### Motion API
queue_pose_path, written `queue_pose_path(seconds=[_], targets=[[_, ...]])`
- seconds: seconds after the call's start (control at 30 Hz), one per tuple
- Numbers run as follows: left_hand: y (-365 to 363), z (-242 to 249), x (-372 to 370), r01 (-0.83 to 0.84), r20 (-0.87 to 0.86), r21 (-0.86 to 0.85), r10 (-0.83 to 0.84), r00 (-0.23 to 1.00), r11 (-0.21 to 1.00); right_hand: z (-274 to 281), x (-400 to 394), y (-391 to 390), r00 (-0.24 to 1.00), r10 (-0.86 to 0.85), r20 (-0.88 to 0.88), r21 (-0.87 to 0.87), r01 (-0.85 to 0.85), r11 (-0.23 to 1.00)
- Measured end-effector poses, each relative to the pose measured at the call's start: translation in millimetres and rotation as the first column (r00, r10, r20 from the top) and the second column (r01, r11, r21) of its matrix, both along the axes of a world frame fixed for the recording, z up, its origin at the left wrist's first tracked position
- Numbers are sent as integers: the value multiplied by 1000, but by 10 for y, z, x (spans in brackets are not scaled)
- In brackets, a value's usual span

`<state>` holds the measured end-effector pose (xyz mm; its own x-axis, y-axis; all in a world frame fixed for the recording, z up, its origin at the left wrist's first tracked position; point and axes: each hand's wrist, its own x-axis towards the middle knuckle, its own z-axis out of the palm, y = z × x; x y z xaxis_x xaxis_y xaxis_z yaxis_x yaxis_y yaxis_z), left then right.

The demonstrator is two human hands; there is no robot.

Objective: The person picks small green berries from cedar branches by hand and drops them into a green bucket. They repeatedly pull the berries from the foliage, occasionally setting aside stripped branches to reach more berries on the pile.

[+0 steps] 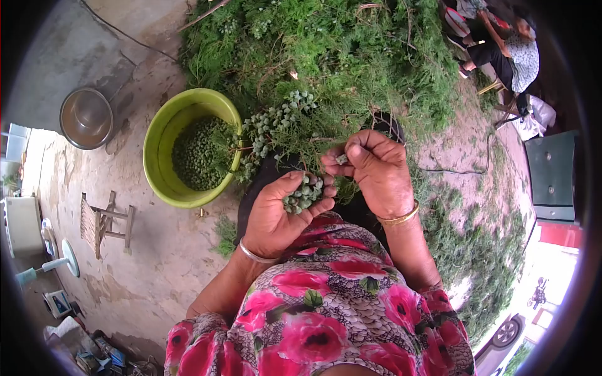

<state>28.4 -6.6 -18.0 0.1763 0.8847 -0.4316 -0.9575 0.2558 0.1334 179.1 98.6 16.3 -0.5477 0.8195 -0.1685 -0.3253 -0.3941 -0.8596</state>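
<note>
My left hand (276,210) is cupped around a handful of small pale-green cones (303,194), its fingers curled about them. Just to the right and slightly higher, my right hand (379,172) pinches one small green cone (341,160) between thumb and fingers. A cone-laden evergreen branch (276,128) lies beyond my hands, its left tips reaching the rim of a yellow-green tub (160,138). Inside the tub is a heap of loose green cones (197,153), with a sprig lying over its right side.
A large pile of evergreen branches (326,50) spreads across the ground ahead. A metal basin (86,119) and a small wooden stool (103,222) stand at left. Another person (517,59) sits at upper right. More greenery (473,250) covers the ground at right.
</note>
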Motion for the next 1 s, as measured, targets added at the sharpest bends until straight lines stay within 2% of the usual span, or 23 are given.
queue_pose_path(seconds=[0.1,0.17,0.2,0.27,0.3,0.37,0.4,0.47,0.6,0.67,0.7,0.73,0.77,0.8,0.83,0.87,0.9,0.93,0.97,1.0], targets=[[26,39,-3,-30,-61,58,33,998,998,14,29,5,998,-17,-56,-39,15,999],[37,54,5,-12,-194,78,27,981,997,-15,-6,-30,982,-43,-182,-102,24,995],[34,80,6,-12,-195,78,27,980,997,-21,-23,-45,982,-42,-182,-102,24,995],[12,151,8,42,-301,77,-17,953,996,-31,-64,-82,1000,-11,20,58,10,998],[6,172,13,40,-302,76,-15,953,996,-31,-78,-100,1000,-9,19,57,8,998],[1,197,35,94,-403,124,-36,915,988,-30,-97,-137,991,35,133,40,-41,998],[6,200,48,93,-402,123,-36,915,988,-74,-107,-158,992,27,120,38,-32,999],[23,203,77,115,-545,92,-47,837,989,-94,-155,-204,996,19,92,15,-20,1000],[32,201,100,31,-456,14,-21,890,999,-106,-197,-236,998,-8,58,25,6,1000],[37,180,55,188,-685,172,-20,728,967,-59,-185,-230,995,-9,95,-29,11,1000],[22,163,48,188,-685,171,-20,728,967,-43,-180,-218,991,-5,132,-82,16,997],[0,140,44,240,-736,230,7,677,943,-56,-171,-184,991,-4,132,-82,15,996],[-17,115,42,293,-781,282,41,623,913,-82,-155,-135,997,-70,29,-85,72,994],[-16,83,39,292,-781,281,41,623,914,-95,-133,-95,988,-136,-74,-93,129,987],[-4,48,36,160,-482,174,-57,874,972,-76,-101,-59,988,-135,-75,-94,128,987],[6,27,33,78,-97,17,-76,992,997,-31,-64,-25,989,-141,-45,-12,141,990],[5,20,21,78,-97,17,-76,992,997,17,-41,-8,989,-150,-15,70,151,986],[-1,15,-1,49,-86,27,-46,995,998,65,-32,-12,974,-189,125,180,166,970],[-6,13,-19,19,-73,36,-16,997,999,72,-36,-21,974,-190,126,180,166,970],[-4,17,-30,18,-72,35,-16,997,999,74,-44,-35,937,-263,231,411,151,899]])
